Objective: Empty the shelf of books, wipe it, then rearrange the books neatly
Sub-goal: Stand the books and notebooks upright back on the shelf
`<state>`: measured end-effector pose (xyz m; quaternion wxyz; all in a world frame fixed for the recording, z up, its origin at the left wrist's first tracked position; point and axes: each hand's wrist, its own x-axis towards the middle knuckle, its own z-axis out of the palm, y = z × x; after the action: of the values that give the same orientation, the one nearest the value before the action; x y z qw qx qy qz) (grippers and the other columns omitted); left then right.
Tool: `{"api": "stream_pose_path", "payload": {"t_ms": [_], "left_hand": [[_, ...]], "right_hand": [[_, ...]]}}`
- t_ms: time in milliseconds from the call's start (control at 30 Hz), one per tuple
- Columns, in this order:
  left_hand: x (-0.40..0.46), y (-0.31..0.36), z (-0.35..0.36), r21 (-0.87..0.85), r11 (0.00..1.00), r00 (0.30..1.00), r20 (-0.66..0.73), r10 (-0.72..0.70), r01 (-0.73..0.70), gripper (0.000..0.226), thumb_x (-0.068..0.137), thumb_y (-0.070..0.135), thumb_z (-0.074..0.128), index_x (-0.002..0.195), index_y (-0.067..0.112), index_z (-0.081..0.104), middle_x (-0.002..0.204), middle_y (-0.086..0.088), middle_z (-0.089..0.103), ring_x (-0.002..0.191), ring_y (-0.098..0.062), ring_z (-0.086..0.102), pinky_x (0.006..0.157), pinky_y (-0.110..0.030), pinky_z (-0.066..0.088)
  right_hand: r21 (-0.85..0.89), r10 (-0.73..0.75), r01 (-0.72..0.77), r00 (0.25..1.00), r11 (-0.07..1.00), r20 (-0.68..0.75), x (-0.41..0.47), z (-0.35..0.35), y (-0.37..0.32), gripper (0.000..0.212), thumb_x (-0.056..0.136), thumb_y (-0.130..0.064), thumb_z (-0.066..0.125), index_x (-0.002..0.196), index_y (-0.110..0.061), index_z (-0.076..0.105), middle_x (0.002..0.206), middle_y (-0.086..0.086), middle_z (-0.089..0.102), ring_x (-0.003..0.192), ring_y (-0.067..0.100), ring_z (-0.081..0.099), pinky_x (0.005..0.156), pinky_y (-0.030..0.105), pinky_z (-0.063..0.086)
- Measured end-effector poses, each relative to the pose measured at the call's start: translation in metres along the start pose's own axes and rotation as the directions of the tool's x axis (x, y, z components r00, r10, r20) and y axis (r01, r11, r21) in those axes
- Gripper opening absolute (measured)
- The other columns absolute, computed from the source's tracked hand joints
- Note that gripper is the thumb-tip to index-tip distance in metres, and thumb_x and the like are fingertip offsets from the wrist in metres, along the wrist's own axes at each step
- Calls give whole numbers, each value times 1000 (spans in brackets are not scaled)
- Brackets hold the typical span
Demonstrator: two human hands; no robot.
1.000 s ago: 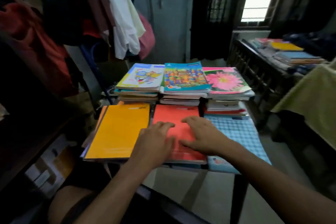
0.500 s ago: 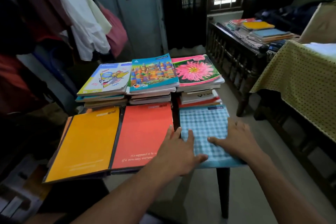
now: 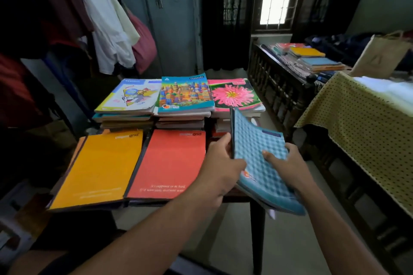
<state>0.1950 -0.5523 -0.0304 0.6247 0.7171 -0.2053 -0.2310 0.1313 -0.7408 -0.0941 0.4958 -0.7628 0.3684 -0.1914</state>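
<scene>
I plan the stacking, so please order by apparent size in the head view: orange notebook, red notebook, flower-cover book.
1-2. orange notebook and red notebook: alike, not ranked.
3. flower-cover book: looks smallest, though it lies farther from the camera.

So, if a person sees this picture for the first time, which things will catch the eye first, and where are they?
First, the blue checked notebook, tilted up off the table's front right corner and held by both hands: the left hand at its left edge, the right hand at its right side. Next, the orange notebook and the red notebook, flat side by side at the front. Behind them, three stacks, the right one topped by a pink flower cover.
</scene>
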Motion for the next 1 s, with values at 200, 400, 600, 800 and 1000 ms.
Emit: {"api": "stream_pose_path", "payload": {"t_ms": [200,400,600,800,1000], "left_hand": [[-31,27,-111,-152,987,989,-147,24,-46,67,86,-12,53,136,33,51,111,10,75,92,-16,75,65,-33,59],[-119,1,-250,-178,967,765,-643,26,-182,62,91,-4,63,140,30,47,115,3,73,94,-16,74,76,-33,61],[-239,-40,-365,-247,928,399,-909,-121,-280,26,99,15,63,124,12,60,112,-12,75,97,-31,74,84,-49,61],[-346,-89,-421,-223,900,-92,-957,-275,-375,21,109,29,42,112,13,56,117,-19,70,105,-38,69,95,-58,54],[-432,-119,-422,-237,881,-322,-866,-383,-409,40,105,21,51,144,15,41,115,-12,69,98,-30,70,89,-51,58]], "right_hand": [[172,-289,268,952,948,105,-7,79,-93,70,76,-47,82,132,-24,47,119,-5,67,99,7,68,84,31,55],[217,-552,513,705,830,445,-92,248,-187,79,72,-48,78,138,-31,39,132,1,58,117,17,60,105,42,48],[318,-682,711,304,627,665,-226,400,-247,81,84,-33,76,151,-23,32,128,3,48,124,25,49,103,32,40],[378,-535,838,-126,394,835,-383,501,-267,85,85,-50,68,154,-23,27,138,21,38,129,42,44,108,46,40],[477,-372,874,-414,93,831,-500,513,-254,102,79,-90,33,159,-31,12,166,17,-13,154,36,-8,120,60,-1]]}}
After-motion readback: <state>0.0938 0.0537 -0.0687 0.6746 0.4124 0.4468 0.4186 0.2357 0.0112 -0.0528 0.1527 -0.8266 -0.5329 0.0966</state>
